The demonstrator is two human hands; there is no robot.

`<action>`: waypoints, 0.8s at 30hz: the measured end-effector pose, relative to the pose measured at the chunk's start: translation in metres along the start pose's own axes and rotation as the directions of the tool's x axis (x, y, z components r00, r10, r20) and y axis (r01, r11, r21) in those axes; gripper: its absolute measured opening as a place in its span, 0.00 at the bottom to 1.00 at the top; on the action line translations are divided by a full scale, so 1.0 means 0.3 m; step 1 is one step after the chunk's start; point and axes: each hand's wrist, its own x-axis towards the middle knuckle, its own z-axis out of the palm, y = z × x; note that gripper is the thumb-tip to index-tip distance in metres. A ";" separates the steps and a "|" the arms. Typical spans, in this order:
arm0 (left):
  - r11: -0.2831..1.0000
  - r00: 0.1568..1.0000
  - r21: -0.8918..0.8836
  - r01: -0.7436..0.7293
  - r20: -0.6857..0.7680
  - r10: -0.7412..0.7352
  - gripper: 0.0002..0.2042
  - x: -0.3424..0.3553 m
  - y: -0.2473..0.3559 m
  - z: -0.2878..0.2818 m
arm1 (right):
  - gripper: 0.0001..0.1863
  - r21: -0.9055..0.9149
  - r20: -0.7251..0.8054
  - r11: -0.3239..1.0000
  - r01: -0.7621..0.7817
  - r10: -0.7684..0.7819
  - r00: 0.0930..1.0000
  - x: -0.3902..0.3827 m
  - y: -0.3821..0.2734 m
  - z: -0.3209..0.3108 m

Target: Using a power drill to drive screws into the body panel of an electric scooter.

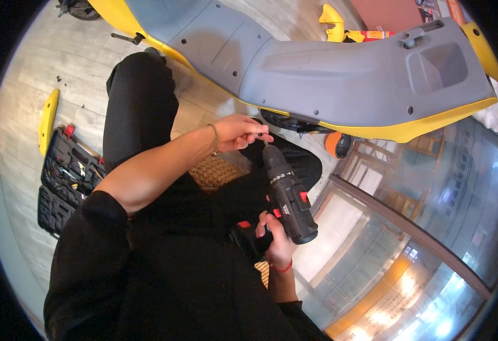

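My right hand (pixel 278 241) is wrapped round the handle of a black cordless drill (pixel 286 199) with red buttons. The drill's nose points up and away from me, toward my left hand (pixel 240 133). There the fingertips are pinched together on a small dark screw (pixel 260 134), right by the tip of the bit. Just beyond my hands is the lower edge of a scooter's grey and yellow body panel (pixel 317 79). Several dark fasteners sit in holes along that panel.
An open black tool case (pixel 67 176) and a yellow trim piece (pixel 48 121) lie on the wooden floor at left. An orange-and-black round part (pixel 339 145) stands beneath the panel. Glass with a metal frame (pixel 408 233) fills the right side. A yellow part (pixel 332 24) lies behind the scooter.
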 end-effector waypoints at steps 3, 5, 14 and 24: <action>0.999 1.000 -0.034 0.025 -0.002 -0.025 0.12 0.005 0.003 0.019 | 0.05 -0.119 -0.061 0.993 -0.016 0.009 0.998 0.005 0.005 0.013; 0.998 0.999 -0.054 0.034 -0.003 -0.034 0.12 0.006 0.007 0.027 | 0.04 -0.185 -0.063 0.983 0.022 -0.035 0.997 0.006 0.005 0.015; 0.997 0.999 -0.079 0.007 -0.038 -0.010 0.11 0.009 0.015 0.039 | 0.04 -0.363 -0.051 0.920 0.149 -0.179 0.982 0.011 0.029 0.015; 0.998 0.994 -0.012 -0.059 -0.098 0.058 0.10 0.009 0.008 0.048 | 0.06 -0.601 -0.014 0.758 0.254 -0.327 0.945 0.013 0.081 -0.017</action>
